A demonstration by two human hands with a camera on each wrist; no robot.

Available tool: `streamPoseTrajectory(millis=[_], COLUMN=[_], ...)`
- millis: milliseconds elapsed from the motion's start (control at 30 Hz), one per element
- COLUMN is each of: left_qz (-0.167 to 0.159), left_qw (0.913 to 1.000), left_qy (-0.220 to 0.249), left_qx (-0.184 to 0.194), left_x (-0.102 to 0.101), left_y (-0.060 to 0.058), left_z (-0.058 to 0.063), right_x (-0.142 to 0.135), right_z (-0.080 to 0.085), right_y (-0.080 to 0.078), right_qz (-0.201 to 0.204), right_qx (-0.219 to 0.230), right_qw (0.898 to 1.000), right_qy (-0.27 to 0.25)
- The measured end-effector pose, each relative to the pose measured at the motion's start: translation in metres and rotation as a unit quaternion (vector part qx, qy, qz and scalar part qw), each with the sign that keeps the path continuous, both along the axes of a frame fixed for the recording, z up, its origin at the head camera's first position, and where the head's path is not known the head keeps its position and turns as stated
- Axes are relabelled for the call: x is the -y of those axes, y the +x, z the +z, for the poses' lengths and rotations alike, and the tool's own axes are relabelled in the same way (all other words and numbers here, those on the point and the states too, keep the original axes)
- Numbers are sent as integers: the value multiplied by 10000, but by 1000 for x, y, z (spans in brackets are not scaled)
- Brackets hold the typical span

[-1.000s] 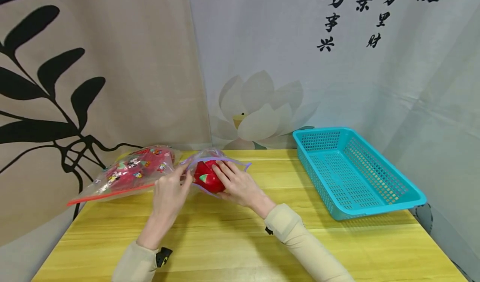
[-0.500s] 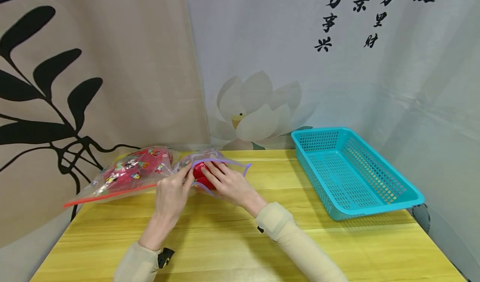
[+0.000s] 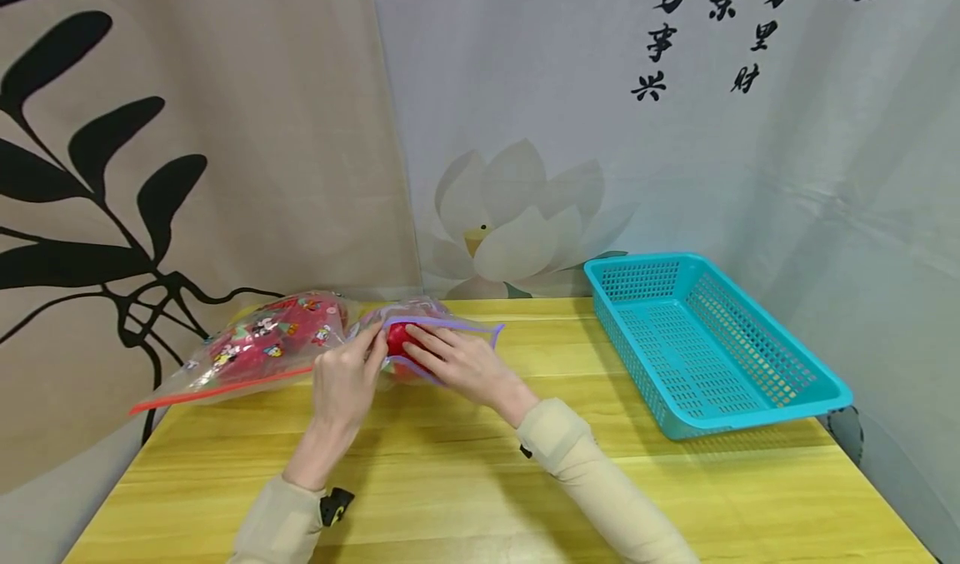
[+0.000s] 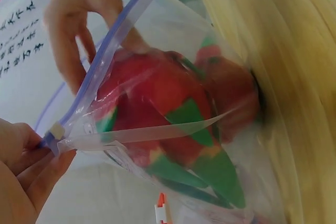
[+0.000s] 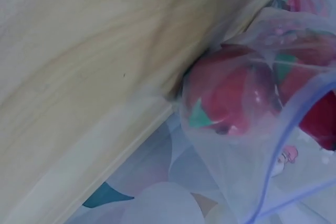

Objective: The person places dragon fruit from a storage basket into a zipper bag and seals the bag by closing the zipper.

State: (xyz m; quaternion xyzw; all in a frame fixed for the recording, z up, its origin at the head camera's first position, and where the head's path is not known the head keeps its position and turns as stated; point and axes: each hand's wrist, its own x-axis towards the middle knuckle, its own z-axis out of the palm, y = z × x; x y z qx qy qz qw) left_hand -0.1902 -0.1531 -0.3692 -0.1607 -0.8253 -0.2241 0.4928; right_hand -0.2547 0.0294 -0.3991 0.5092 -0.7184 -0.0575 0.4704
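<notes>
A clear zip bag (image 3: 457, 323) with a purple closure lies at the back of the table, its mouth turned toward the right hand. The left hand (image 3: 341, 387) pinches the mouth's edge by the pale slider (image 4: 56, 130). Reaching into the mouth, the right hand (image 3: 467, 369) holds a red dragon fruit (image 4: 157, 90) with green tips, thumb and fingers on either side of it. Beyond that one, another dragon fruit (image 4: 228, 95) sits deeper in the bag. The right wrist view shows red fruit (image 5: 231, 93) through the plastic, but not the right hand.
Left of the purple-edged bag lies a second clear bag (image 3: 281, 331) with a red closure and cartoon prints, bulging with red contents. A turquoise basket (image 3: 633, 356) stands at the right on the wooden table (image 3: 450, 481). A printed cloth (image 3: 540, 89) hangs behind.
The right hand has moved left, pushing the dragon fruit deeper into the bag, so less of it shows at the mouth. The left hand keeps its pinch on the edge.
</notes>
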Motion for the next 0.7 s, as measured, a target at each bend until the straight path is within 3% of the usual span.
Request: streamPoseTrajectory(millis=[133, 267, 367, 500, 600, 700], left_qz=[-3, -47, -86, -111, -117, -149], left_qw=[10000, 9999, 9998, 9997, 9997, 9996], left_qy=[91, 149, 187, 220, 221, 238], left_qx=[-6, 11, 26, 19, -11, -51], left_x=[-1, -1, -1, -1, 0, 0], left_y=[-2, -3, -3, -3, -2, -2], left_z=[1, 2, 1, 1, 1, 1], right_x=[-13, -35, -55, -75, -81, -80], right_z=[9, 13, 10, -1, -11, -18], right_y=[0, -4, -11, -23, -30, -34], right_qz=[485, 652, 353, -151, -384, -443], right_qx=[-16, 481, 1104, 1976, 2186, 2136], right_qw=[9982, 9921, 9857, 9751, 9721, 9720], right_qy=[-340, -955, -1225, -990, -759, -874])
